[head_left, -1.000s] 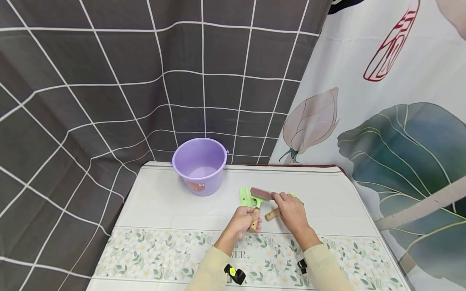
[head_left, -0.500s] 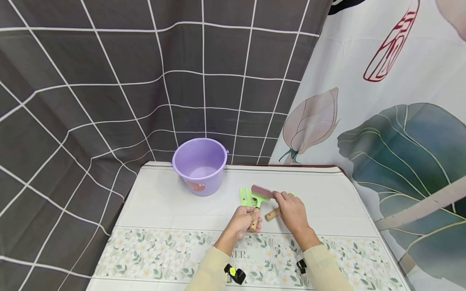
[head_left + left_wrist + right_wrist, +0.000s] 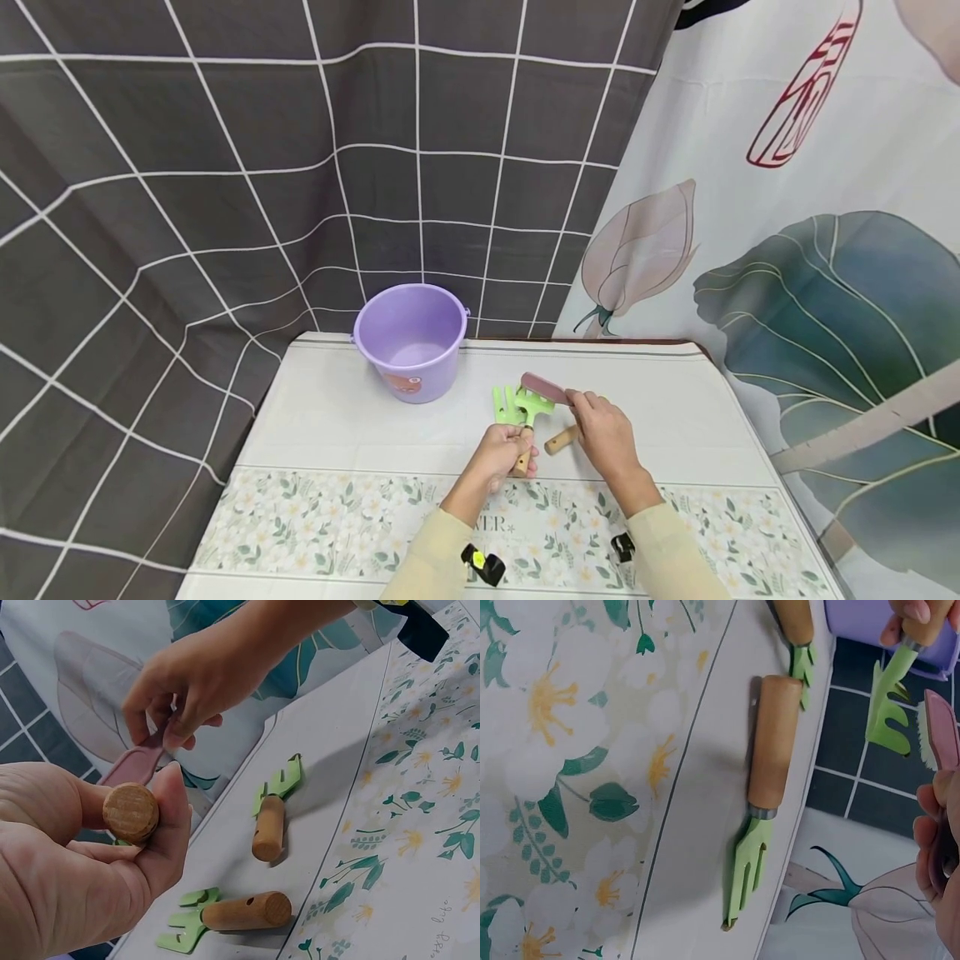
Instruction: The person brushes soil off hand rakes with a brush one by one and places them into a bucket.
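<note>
My left hand (image 3: 497,454) grips a small garden rake by its wooden handle (image 3: 131,814), raised over the table. The rake's green pronged head (image 3: 891,724) points away from me. In my right hand (image 3: 603,437) is a pink brush (image 3: 545,388) with white bristles (image 3: 926,735). The bristles face the rake's prongs, close beside them in the right wrist view. Two more green hand tools with wooden handles lie on the table: a fork (image 3: 775,742) under my right hand and another fork (image 3: 247,911), partly hidden behind my left hand in the head view.
A purple bucket (image 3: 411,333) stands at the back left of the table (image 3: 360,433), which has a white cloth with a floral band. A dark grid curtain (image 3: 375,192) hangs behind and to the left, and a white patterned curtain (image 3: 720,150) to the right.
The brush has shifted slightly up and to the right along the rake head, showing more of the green prongs. My left hand stays nearly still; the bucket and the tools on the table have not moved.
</note>
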### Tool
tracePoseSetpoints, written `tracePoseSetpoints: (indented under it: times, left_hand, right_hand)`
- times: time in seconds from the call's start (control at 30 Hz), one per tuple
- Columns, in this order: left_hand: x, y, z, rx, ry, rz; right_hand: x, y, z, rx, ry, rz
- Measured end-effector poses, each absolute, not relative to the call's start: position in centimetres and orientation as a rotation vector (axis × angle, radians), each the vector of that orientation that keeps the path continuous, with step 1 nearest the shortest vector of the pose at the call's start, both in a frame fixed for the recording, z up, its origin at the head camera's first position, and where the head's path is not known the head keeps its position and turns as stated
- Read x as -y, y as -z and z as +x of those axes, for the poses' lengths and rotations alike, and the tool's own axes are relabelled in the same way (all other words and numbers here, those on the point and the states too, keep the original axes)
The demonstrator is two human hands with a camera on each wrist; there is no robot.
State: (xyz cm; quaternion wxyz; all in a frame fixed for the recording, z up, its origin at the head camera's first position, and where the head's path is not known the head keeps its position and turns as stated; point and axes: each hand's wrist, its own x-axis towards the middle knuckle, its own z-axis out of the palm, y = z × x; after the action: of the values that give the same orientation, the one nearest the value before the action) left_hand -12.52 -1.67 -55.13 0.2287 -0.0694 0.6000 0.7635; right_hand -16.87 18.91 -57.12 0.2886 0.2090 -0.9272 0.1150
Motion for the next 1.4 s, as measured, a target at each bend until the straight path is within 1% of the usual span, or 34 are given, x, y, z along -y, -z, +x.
tracePoseSetpoints:
  times: [0.5, 0.7, 0.8, 1.13, 1.4]
  left_hand:
    - [1.7, 55.2, -12.4, -1.659, -2.116, -0.189]
    - [1.7, 55.0, -12.4, -1.676, -2.096, -0.186]
    - [1.6, 54.9, -12.5, -1.681, -2.086, -0.19]
    - [1.4, 54.9, -12.6, -1.687, -2.088, -0.206]
    - [1.3, 55.1, -12.5, -1.662, -2.095, -0.187]
  right_hand:
    - [-19.1, 56.2, -16.4, 2.499, -0.5, 0.548]
    - [-18.8, 56.6, -16.6, 2.634, -0.376, 0.688]
    - [-18.5, 56.9, -16.7, 2.663, -0.313, 0.714]
    - [-18.3, 56.9, -17.4, 2.636, -0.206, 0.654]
    - [-18.8, 56.5, -17.8, 2.599, -0.259, 0.599]
